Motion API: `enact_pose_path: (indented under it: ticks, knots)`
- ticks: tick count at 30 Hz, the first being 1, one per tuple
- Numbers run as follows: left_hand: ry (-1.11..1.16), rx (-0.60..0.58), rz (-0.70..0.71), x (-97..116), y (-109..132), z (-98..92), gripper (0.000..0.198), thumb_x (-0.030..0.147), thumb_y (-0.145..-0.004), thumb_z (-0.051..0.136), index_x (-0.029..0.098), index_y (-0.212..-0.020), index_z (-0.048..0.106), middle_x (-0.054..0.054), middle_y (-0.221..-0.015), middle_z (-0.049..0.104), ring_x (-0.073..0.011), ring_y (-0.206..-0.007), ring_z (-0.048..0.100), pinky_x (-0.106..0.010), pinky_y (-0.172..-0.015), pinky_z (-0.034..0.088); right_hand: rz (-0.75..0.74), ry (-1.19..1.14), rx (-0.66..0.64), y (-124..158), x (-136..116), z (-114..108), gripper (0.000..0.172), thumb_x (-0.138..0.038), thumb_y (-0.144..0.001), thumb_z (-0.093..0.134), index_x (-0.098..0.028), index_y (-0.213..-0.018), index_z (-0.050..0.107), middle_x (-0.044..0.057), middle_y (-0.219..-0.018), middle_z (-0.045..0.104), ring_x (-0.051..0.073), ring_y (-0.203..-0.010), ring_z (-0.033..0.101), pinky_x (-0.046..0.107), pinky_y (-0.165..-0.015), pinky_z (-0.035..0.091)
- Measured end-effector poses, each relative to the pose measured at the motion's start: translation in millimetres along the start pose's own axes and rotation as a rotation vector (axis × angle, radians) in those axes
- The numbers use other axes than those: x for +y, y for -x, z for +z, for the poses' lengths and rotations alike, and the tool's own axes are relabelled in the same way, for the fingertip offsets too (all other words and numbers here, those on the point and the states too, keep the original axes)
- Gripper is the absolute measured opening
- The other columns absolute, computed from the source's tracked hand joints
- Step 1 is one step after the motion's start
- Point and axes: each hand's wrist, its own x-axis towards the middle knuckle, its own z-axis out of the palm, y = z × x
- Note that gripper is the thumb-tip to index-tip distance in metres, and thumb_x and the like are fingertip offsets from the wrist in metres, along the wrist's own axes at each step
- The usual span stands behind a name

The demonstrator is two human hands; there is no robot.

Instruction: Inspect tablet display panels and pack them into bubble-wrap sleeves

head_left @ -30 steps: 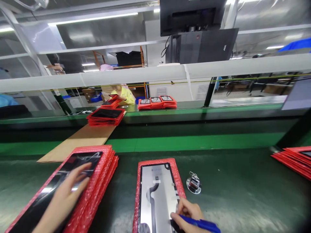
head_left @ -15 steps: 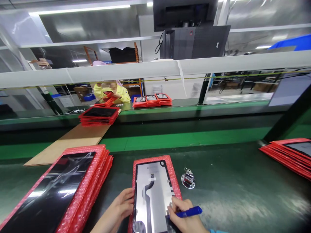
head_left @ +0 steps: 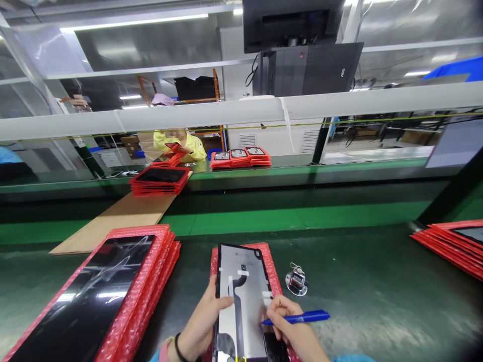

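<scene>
A flat screen panel (head_left: 251, 296), silver side up with a dark flex strip down its middle, is in front of me, its left edge raised from a red bubble-wrap sleeve (head_left: 272, 264). My left hand (head_left: 206, 317) grips that left edge, thumb over the silver face and fingers underneath. A blue pen (head_left: 311, 316) is held in my right hand (head_left: 289, 322), its tip pointing left over the panel's lower right part. The right fingers are at the panel's right edge. Just right of the sleeve stands a small metal tally counter (head_left: 297, 281).
On the left lies a stack of red sleeves (head_left: 151, 281) topped by a black screen (head_left: 90, 296). More red sleeves (head_left: 453, 246) lie at far right. A board (head_left: 116, 216) bridges to the far bench, where a person in yellow (head_left: 196, 146) handles red sleeves.
My left hand has moved from beside the panel to gripping its edge, and the panel's left side has risen off the sleeve. The pen is still in my right hand. The view has shifted slightly.
</scene>
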Motion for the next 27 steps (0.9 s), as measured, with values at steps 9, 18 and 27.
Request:
enact_pose_path:
  ticks: [9,18,27]
  knots:
    - [-0.095,0.110,0.178,37,3,3.2,0.054,0.013,-0.068,0.066,0.019,-0.120,0.049,-0.008,-0.115,0.069,-0.0243,-0.097,0.066,-0.031,-0.081,0.047,-0.180,-0.206,0.219,3,-34,-42,0.035,-0.051,-0.078,0.068,-0.020,-0.094,0.069,0.002,-0.077,0.066,0.012,-0.060,0.051,0.022,-0.050,0.038]
    - [-0.100,0.093,0.345,84,19,18.2,0.063,0.021,-0.069,0.071,0.023,-0.129,0.050,-0.004,-0.125,0.065,-0.0250,-0.115,0.059,-0.030,-0.093,0.045,-0.118,-0.234,0.195,7,-85,-44,0.053,-0.056,-0.086,0.054,-0.016,-0.120,0.056,0.009,-0.068,0.076,0.021,-0.059,0.069,0.032,-0.056,0.053]
    - [-0.036,0.119,0.423,110,25,21.6,0.078,0.030,-0.066,0.077,0.030,-0.137,0.045,0.002,-0.125,0.066,-0.0226,-0.115,0.060,-0.022,-0.086,0.051,-0.269,-0.257,-0.044,18,-147,-25,0.033,-0.040,-0.084,0.066,-0.023,-0.112,0.065,0.008,-0.094,0.075,0.022,-0.085,0.070,0.033,-0.072,0.055]
